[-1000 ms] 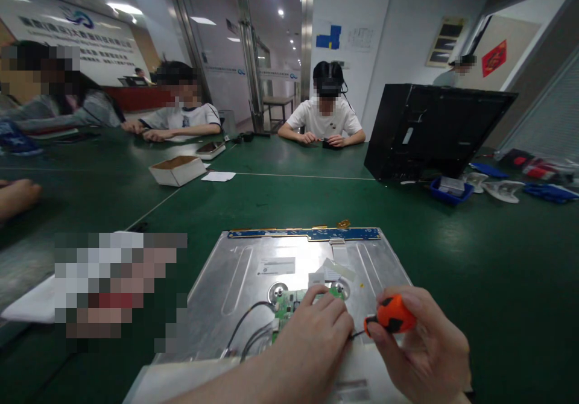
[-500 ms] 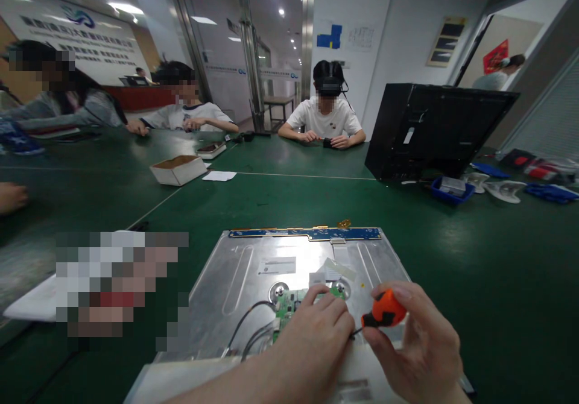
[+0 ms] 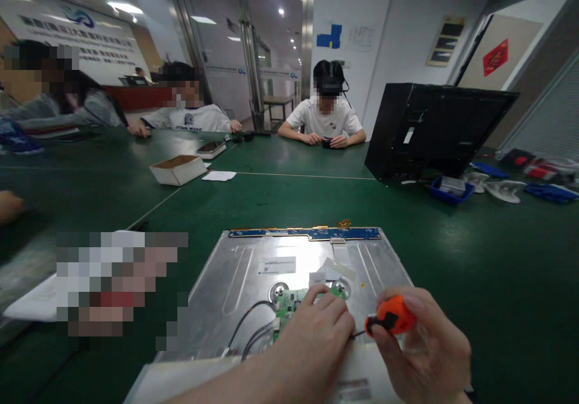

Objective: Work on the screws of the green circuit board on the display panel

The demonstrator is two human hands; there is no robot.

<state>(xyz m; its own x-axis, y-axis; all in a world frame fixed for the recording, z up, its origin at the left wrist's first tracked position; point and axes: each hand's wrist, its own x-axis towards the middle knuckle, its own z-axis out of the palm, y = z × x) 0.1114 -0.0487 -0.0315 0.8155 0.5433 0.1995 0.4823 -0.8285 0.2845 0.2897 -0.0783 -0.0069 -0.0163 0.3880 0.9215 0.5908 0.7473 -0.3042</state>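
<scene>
In the head view, an orange-and-black screwdriver is pinched by its handle between the thumb and fingers of my right hand. Its thin shaft runs leftward, and the tip is hidden behind my left hand. That hand lies with curled fingers over the green circuit board, holding it; its fingertips are mostly out of sight. The board sits on the silver metal back of a display panel. Dark cables leave the board's left side.
A blue circuit strip lines the panel's far edge. Beyond stand an open white box, a black monitor casing and a blue tray. White paper lies at left. Several other people sit around the green table.
My right hand has shifted slightly right with the screwdriver, whose handle looks turned. My left hand has stayed in place. Across the table, a seated person's hand has moved right.
</scene>
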